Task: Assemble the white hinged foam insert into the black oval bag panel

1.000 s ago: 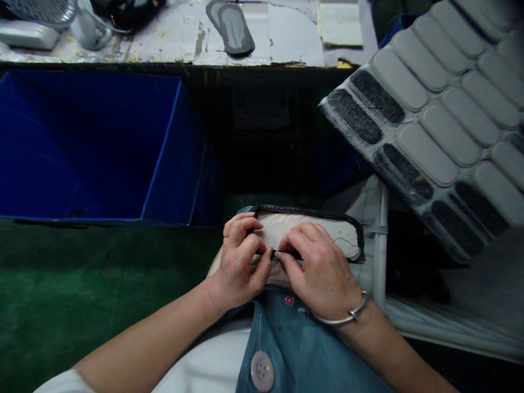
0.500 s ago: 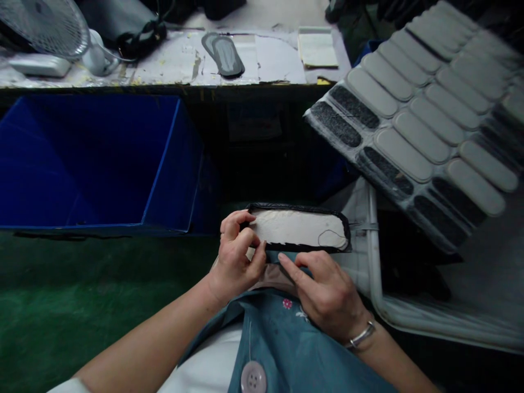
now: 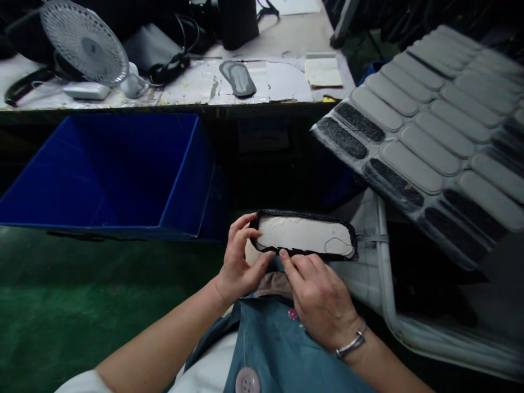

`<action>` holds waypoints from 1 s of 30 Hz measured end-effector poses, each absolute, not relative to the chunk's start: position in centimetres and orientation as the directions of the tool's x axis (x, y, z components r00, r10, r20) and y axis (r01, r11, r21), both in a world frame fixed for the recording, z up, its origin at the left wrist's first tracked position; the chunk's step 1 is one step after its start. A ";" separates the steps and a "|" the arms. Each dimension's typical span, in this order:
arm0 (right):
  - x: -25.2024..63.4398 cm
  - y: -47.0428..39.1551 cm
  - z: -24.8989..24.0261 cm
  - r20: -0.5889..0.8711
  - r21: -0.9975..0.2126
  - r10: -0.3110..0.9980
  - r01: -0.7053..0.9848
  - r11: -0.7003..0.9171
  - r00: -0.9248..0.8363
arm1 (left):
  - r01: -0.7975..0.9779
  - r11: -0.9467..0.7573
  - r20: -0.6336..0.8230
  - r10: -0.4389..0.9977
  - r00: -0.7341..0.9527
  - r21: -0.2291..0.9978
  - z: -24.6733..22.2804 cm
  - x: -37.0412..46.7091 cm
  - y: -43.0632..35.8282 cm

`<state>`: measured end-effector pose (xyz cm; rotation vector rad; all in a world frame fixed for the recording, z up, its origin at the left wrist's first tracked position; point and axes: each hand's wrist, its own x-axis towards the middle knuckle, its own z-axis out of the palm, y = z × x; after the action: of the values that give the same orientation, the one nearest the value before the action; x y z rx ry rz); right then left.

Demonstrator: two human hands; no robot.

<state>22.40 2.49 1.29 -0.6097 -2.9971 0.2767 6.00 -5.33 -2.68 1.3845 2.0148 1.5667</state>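
Observation:
A long rounded pad point(image 3: 301, 233) with a pale inner face and a black edge folded around it lies over my lap, a thin loop of thread near its right end. My left hand point(image 3: 244, 256) grips its left end, fingers over the top corner and thumb at the lower edge. My right hand point(image 3: 321, 297) presses its index fingertip on the lower black edge, close to the left thumb, with the other fingers curled; whether they hold anything is hidden.
A blue bin point(image 3: 184, 180) stands at left below a worktable point(image 3: 282, 82) bearing a fan point(image 3: 88, 43) and grey pads point(image 3: 238, 79). At right, a board of oval pads point(image 3: 421, 120) leans over a white crate point(image 3: 385, 262).
The view has shifted, so the surroundings sit lower and further right. My right index fingertip has come onto the pad's lower edge, nearer my left thumb. My left fingers have opened slightly.

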 end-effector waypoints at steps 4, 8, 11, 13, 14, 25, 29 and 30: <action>23.0 2.9 1.2 0.056 -0.223 0.390 0.370 0.902 -0.919 | 0.304 0.009 0.177 0.798 -0.577 0.952 -4.0 6.1 -6.8; 23.4 3.3 1.0 0.153 -0.286 0.314 0.262 0.922 -0.937 | 0.191 0.099 0.015 0.854 -0.521 0.977 -5.7 6.4 -7.4; 23.2 3.4 0.8 0.149 -0.257 0.278 0.234 0.938 -0.949 | 0.241 0.078 0.065 0.844 -0.533 0.967 -6.5 6.4 -7.4; 22.8 3.4 0.7 0.119 -0.223 0.294 0.263 0.939 -0.948 | 0.270 0.070 0.087 0.845 -0.527 0.960 -6.6 6.4 -7.2; 22.6 3.4 0.7 0.110 -0.205 0.301 0.275 0.939 -0.947 | 0.281 0.073 0.090 0.846 -0.525 0.957 -6.5 6.4 -7.2; 21.1 2.6 1.2 0.139 -0.081 0.181 0.171 0.982 -0.974 | 0.468 0.130 0.182 0.806 -0.564 0.874 -5.6 8.0 -6.4; 21.2 3.0 0.8 0.105 -0.127 0.163 0.149 0.981 -0.981 | 0.477 0.122 0.197 0.801 -0.565 0.870 -5.8 8.0 -6.3; 21.3 3.1 0.7 0.089 -0.148 0.165 0.151 0.977 -0.982 | 0.482 0.111 0.207 0.803 -0.559 0.869 -5.9 7.8 -6.3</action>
<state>21.32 3.11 0.69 -0.2423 -3.0230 0.2151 7.82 -6.33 -5.90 1.2602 2.0791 1.4274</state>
